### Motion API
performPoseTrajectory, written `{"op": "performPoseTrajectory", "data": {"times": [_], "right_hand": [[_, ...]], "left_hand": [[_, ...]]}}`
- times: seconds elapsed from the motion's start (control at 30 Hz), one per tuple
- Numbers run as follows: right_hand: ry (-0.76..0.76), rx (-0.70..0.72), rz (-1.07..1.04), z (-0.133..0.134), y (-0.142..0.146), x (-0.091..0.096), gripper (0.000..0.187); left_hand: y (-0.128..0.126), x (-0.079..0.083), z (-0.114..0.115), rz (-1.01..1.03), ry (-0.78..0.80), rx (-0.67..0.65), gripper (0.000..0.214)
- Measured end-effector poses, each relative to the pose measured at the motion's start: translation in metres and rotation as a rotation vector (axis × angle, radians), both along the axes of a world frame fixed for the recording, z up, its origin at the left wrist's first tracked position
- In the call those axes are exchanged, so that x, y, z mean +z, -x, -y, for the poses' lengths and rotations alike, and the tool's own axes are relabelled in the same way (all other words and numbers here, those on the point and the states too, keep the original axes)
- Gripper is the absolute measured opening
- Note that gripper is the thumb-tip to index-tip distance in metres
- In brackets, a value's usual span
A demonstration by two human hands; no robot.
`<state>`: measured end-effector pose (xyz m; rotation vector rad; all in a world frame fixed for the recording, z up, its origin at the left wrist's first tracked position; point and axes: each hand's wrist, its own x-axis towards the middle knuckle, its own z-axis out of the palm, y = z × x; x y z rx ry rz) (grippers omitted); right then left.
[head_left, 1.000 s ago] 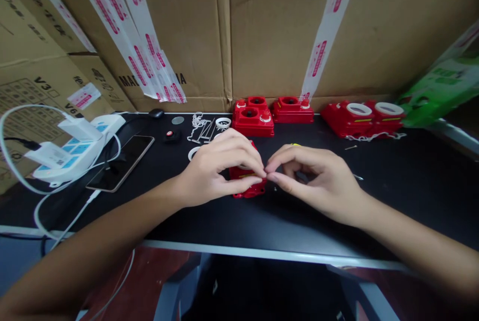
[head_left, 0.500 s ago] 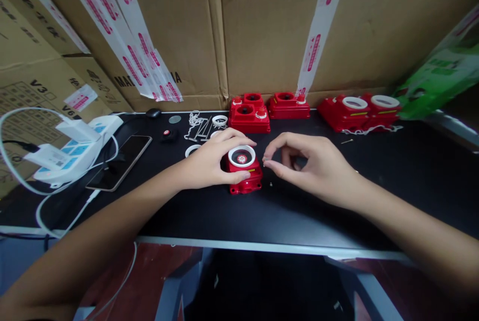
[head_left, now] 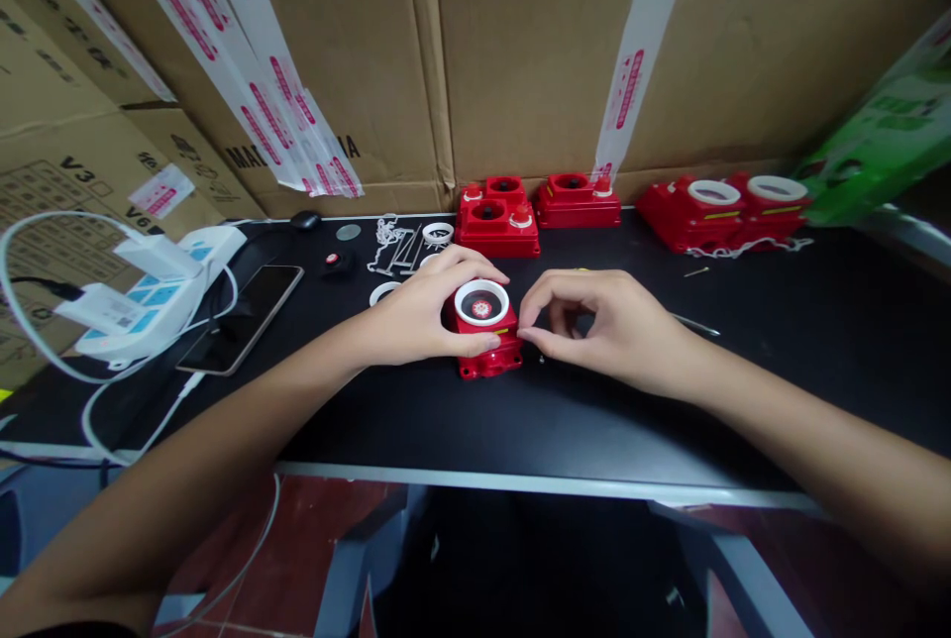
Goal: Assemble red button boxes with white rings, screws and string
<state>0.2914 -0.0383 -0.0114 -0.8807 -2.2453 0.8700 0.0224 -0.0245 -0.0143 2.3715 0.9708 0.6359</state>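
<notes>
A small red plastic housing (head_left: 486,341) with a white ring on its top stands on the black table (head_left: 520,420) in the middle. My left hand (head_left: 420,313) wraps round its left side, thumb under the front and fingers over the back. My right hand (head_left: 601,326) sits just right of it, thumb and forefinger pinched together by the housing's right edge. What the pinch holds is too small to make out.
Along the cardboard wall stand more red housings (head_left: 499,217), some with white rings (head_left: 717,207). Loose white rings and white plastic bits (head_left: 405,247) lie behind my left hand. A phone (head_left: 242,316), a white power strip (head_left: 156,296) and cables lie at left. A green bag (head_left: 884,148) is at right.
My left hand has drawn back from the pinch and now grips the housing, baring its white ring. The right hand has moved in close to the housing's right side.
</notes>
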Motion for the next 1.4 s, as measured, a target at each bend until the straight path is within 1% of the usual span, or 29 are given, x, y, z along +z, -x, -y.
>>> {"op": "performPoseTrajectory", "data": {"times": [0.07, 0.13, 0.2, 0.23, 0.3, 0.4, 0.43, 0.5, 0.57, 0.63, 0.67, 0.73, 0.77, 0.83, 0.87, 0.93, 1.0, 1.1, 1.27, 1.4], "right_hand": [[-0.045, 0.039, 0.021, 0.0, 0.0, 0.001, 0.01], [-0.055, 0.062, 0.022, -0.004, -0.004, 0.005, 0.013], [-0.051, 0.042, 0.021, -0.014, -0.015, 0.012, 0.022], [-0.057, -0.008, 0.049, -0.02, -0.024, 0.015, 0.024], [-0.084, -0.106, 0.171, -0.037, -0.046, 0.018, 0.032], [-0.201, -0.254, 0.482, -0.061, -0.08, 0.014, 0.044], [-0.212, -0.268, 0.561, -0.066, -0.088, 0.011, 0.045], [-0.107, -0.213, 0.693, -0.073, -0.096, 0.006, 0.041], [-0.044, -0.173, 0.734, -0.072, -0.095, 0.006, 0.035], [-0.053, -0.151, 0.683, -0.066, -0.086, 0.01, 0.032], [-0.085, -0.163, 0.616, -0.061, -0.079, 0.014, 0.032], [-0.164, -0.255, 0.385, -0.05, -0.064, 0.02, 0.034], [-0.191, -0.305, 0.216, -0.044, -0.055, 0.022, 0.035], [-0.135, -0.323, -0.157, -0.032, -0.036, 0.025, 0.035], [-0.097, -0.307, -0.282, -0.026, -0.027, 0.024, 0.036], [-0.047, -0.28, -0.414, -0.015, -0.012, 0.022, 0.036], [-0.033, -0.254, -0.48, -0.008, -0.002, 0.017, 0.033], [-0.048, -0.233, -0.525, -0.003, 0.002, 0.011, 0.028], [-0.032, -0.259, -0.457, -0.002, 0.002, 0.009, 0.033], [-0.029, -0.245, -0.461, -0.001, 0.004, 0.011, 0.035]], "left_hand": [[0.0, -0.001, 0.0, 0.0, -0.023, 0.015, 0.058], [0.0, -0.001, 0.001, -0.007, -0.039, 0.027, 0.058], [-0.001, 0.0, 0.001, -0.021, -0.04, 0.035, 0.057], [-0.001, 0.0, 0.001, -0.03, -0.036, 0.04, 0.057], [-0.001, 0.001, 0.002, -0.045, -0.027, 0.053, 0.058], [-0.002, 0.002, 0.003, -0.057, -0.018, 0.07, 0.057], [-0.002, 0.002, 0.003, -0.063, -0.011, 0.077, 0.056], [-0.002, 0.003, 0.004, -0.074, 0.004, 0.093, 0.055], [-0.003, 0.004, 0.005, -0.073, 0.011, 0.103, 0.055], [-0.003, 0.004, 0.006, -0.069, 0.014, 0.103, 0.055], [-0.004, 0.004, 0.006, -0.068, 0.014, 0.101, 0.055], [-0.005, 0.004, 0.006, -0.065, 0.01, 0.111, 0.055], [-0.006, 0.004, 0.006, -0.062, 0.005, 0.122, 0.055], [-0.008, 0.003, 0.006, -0.057, -0.011, 0.14, 0.055], [-0.008, 0.002, 0.006, -0.059, -0.018, 0.143, 0.055], [-0.009, 0.001, 0.006, -0.066, -0.026, 0.135, 0.055], [-0.009, 0.001, 0.005, -0.068, -0.023, 0.129, 0.055], [-0.009, 0.0, 0.006, -0.06, -0.02, 0.132, 0.056], [-0.01, -0.001, 0.006, -0.063, -0.023, 0.139, 0.057], [-0.01, 0.0, 0.008, -0.067, -0.009, 0.154, 0.059]]}}
